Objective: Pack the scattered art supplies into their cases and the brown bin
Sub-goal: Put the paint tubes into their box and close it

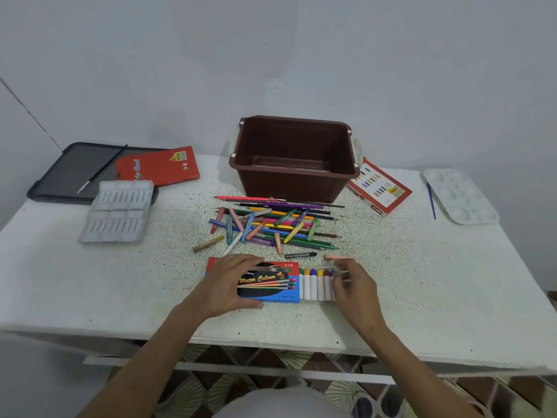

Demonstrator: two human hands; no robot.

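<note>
Near the table's front edge lies a blue and red water colour box. My left hand grips its left end. A clear tray of white paint tubes sticks out of the box's right end, and my right hand holds the tray's right end with curled fingers. A pink pastel stick lies just beyond my right fingertips. Behind the box sits a pile of coloured pencils and pastels. The brown bin stands open at the back centre.
A grey plastic insert tray, a red box and a dark zip case with a thin brush lie at the left. An oil pastels box, a blue brush and a white palette lie at the right.
</note>
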